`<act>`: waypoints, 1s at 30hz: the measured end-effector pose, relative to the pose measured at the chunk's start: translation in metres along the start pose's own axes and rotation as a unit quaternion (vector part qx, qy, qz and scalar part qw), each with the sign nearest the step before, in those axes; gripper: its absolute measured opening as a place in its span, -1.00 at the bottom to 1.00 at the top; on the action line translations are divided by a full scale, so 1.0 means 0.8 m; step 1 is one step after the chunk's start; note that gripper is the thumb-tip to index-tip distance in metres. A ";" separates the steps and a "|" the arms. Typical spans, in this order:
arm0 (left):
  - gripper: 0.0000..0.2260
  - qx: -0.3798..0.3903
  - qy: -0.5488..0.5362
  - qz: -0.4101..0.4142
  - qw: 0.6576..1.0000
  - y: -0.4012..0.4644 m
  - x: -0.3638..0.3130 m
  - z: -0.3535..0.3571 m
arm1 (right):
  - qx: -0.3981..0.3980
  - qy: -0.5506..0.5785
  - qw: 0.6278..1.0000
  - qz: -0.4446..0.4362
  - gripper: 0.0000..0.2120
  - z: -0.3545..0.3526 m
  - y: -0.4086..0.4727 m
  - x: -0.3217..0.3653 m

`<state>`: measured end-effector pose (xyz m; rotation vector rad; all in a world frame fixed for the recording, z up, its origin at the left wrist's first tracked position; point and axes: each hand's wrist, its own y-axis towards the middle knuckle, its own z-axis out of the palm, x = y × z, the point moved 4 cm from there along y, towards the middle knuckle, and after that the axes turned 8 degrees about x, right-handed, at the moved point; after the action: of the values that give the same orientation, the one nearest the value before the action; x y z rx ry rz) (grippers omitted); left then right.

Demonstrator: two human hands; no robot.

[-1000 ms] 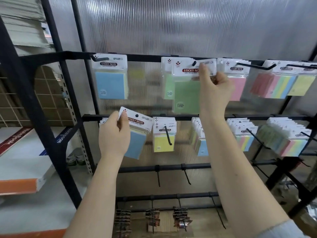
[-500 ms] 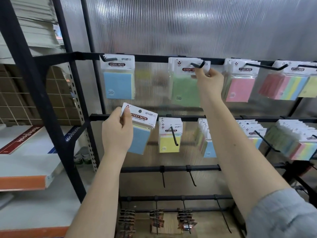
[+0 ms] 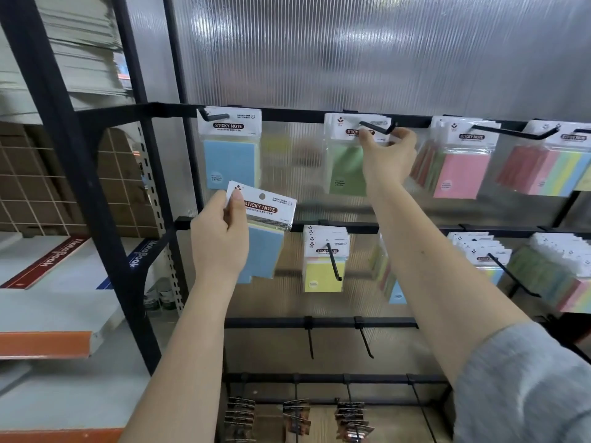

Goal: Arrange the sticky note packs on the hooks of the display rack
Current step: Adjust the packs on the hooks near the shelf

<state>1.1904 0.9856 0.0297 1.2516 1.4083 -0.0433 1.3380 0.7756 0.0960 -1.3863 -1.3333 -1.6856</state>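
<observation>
— Where is the green pack (image 3: 348, 167)?

— Up on the top bar of the rack (image 3: 287, 112), on the middle hook (image 3: 377, 126). The right hand (image 3: 388, 155) pinches its white card top, fingers (image 3: 367, 142) curled round it, right by the bent tip of the hook.

— Is it all the way on?

— I can't tell. The hand hides the hole. If the card is only sitting on the tip, it could slide off and drop when the hand lets go.

— What about the other hand?

— The left hand (image 3: 220, 238) holds a blue pack (image 3: 263, 235) by the corner of its card, thumb on the front. It hangs in the air in front of the second bar, just below the blue pack on the top-left hook (image 3: 232, 148).

— Could that one fall?

— Maybe. It is held by one corner and tilts. A loose pinch could let it slip down to the bottom of the rack.

— Anything else?

— The hole in that card is small. If the hand misses the hook, it could bend the card. And the right arm reaches over the yellow packs (image 3: 324, 260) and their hook, so a bump could knock those.
</observation>
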 end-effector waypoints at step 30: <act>-0.78 -0.179 -0.124 0.075 0.973 0.080 -0.039 -0.061 | 0.113 -0.052 0.991 0.045 -0.90 -0.017 -0.147 -0.149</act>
<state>1.1909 1.0250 0.1065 1.0091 1.0477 0.1484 1.2647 0.7838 -0.0545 -1.3946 -1.4466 -1.3739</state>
